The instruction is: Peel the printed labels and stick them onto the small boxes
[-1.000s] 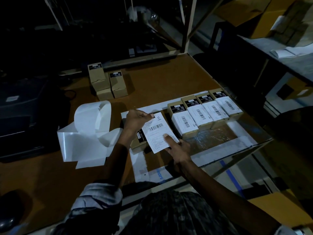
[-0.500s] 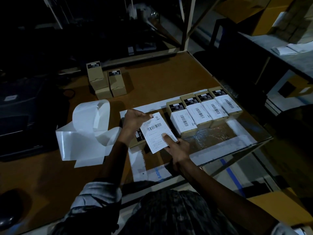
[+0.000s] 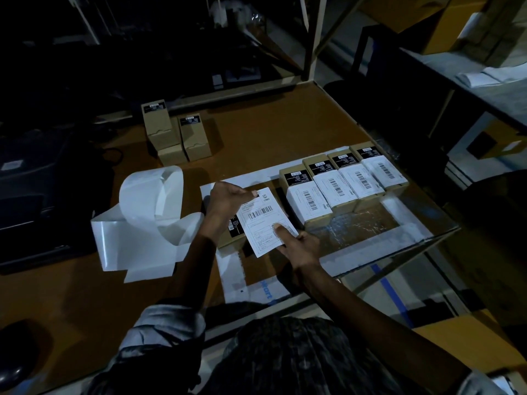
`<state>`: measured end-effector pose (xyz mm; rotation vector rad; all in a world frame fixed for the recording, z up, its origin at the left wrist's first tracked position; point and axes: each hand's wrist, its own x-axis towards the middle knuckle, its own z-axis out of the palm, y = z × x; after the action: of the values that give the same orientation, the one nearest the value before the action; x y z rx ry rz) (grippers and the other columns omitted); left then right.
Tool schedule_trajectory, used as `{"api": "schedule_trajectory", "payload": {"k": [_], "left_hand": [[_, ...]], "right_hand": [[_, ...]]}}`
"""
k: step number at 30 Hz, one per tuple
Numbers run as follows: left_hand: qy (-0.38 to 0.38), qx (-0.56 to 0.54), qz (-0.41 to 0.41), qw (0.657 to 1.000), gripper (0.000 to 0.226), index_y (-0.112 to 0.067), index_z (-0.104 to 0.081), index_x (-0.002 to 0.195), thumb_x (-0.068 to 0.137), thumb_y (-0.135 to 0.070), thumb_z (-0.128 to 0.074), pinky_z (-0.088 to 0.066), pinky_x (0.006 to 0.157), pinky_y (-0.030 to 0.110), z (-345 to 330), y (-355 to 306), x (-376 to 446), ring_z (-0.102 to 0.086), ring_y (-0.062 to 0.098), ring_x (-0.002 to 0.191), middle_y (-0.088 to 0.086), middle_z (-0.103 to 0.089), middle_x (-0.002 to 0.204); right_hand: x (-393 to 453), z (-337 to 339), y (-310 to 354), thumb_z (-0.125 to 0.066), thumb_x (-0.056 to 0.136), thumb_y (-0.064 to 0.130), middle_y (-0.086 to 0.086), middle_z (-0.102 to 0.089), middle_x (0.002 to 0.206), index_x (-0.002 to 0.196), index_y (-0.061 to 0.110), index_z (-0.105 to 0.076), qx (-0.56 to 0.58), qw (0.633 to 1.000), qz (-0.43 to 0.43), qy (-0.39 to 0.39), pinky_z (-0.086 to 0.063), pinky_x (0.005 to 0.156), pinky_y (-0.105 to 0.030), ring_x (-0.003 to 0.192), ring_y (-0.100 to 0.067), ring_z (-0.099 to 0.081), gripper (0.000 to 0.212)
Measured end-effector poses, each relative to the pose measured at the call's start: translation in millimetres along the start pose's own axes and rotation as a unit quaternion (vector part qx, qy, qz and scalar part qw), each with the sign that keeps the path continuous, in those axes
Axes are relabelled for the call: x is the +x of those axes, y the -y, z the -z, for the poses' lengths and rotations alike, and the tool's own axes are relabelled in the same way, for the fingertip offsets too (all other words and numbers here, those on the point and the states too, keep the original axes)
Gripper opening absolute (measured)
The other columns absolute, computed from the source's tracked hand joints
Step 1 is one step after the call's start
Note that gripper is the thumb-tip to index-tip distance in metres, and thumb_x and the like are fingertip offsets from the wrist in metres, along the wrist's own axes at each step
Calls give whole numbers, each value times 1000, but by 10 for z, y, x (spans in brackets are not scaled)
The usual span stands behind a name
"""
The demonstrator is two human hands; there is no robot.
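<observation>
A white printed label [image 3: 263,220] with a barcode lies over a small brown box [image 3: 234,233] on the wooden table. My left hand [image 3: 226,201] pinches the label's far corner. My right hand [image 3: 296,243] pinches its near corner, thumb on top. To the right, a row of several small brown boxes [image 3: 342,183] carries white labels. Three unlabelled small boxes [image 3: 174,135] stand at the back left.
A curled strip of white backing paper [image 3: 142,220] lies left of my hands. White poly mailers [image 3: 251,283] lie under the boxes. A dark printer [image 3: 34,201] sits at the far left. The table edge [image 3: 399,255] runs close on the right.
Both hands keep hold of the label; it has settled slightly lower over the box. Little else differs.
</observation>
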<state>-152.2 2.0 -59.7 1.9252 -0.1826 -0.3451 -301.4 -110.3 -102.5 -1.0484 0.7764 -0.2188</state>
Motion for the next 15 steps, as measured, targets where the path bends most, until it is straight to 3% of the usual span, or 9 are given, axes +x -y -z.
{"api": "schedule_trajectory", "payload": {"k": [6,15], "left_hand": [[10,-6,2,1000,14,-9,-79,78,80,-22,-83,-55,67,32,12,36,12,-75,21,72,4,-77,78],[-1,-7,0,1000,14,-8,-79,76,80,-20,-83,-50,61,24,-19,45,9,-74,17,69,3,-76,75]], "right_hand": [[-6,-7,7,-77,86,5,-3,-78,81,83,7,-73,8,1000,2,6,-61,79,-39,79,-18,-77,6],[28,-2,-40,-78,86,7,-8,-78,88,82,10,-74,-2,1000,12,1,-61,79,-39,81,-19,-76,6]]}}
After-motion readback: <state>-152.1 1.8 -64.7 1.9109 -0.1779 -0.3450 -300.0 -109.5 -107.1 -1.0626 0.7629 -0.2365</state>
